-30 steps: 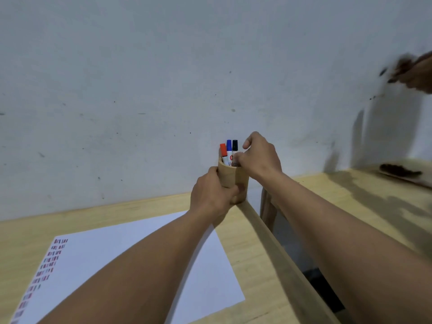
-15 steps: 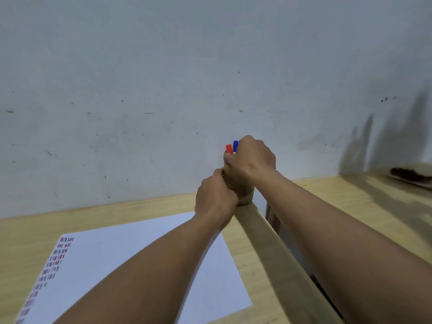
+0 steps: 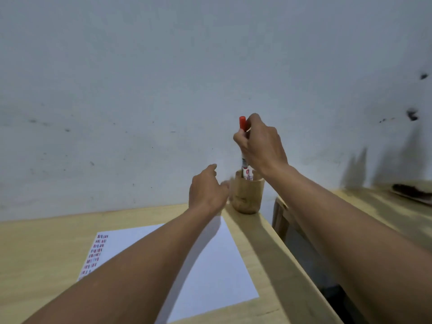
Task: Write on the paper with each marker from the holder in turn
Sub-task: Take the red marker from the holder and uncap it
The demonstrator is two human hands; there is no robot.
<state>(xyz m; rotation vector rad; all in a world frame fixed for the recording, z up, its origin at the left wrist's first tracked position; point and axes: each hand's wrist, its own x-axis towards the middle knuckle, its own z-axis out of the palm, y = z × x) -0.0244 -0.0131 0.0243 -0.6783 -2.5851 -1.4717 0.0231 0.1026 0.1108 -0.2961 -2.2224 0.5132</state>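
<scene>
A round wooden holder (image 3: 248,195) stands at the table's far right corner, against the wall. My right hand (image 3: 261,146) grips a red-capped marker (image 3: 242,123) and holds it upright above the holder, its lower end still inside the rim. Other markers stay in the holder, mostly hidden behind my right hand. My left hand (image 3: 207,190) hovers just left of the holder with its fingers apart, not touching it. A white sheet of paper (image 3: 210,265) lies on the table under my left arm, with a column of small red and blue marks (image 3: 94,253) along its left edge.
The light wooden table (image 3: 46,249) ends at a right edge (image 3: 275,249), beyond which is a gap and a second wooden table (image 3: 385,206). A dark flat object (image 3: 411,190) lies on that far table. A grey wall stands close behind.
My right hand has risen, pulling the red marker up out of the holder. My left hand has let go of the holder and opened. The blue and black caps are no longer visible.
</scene>
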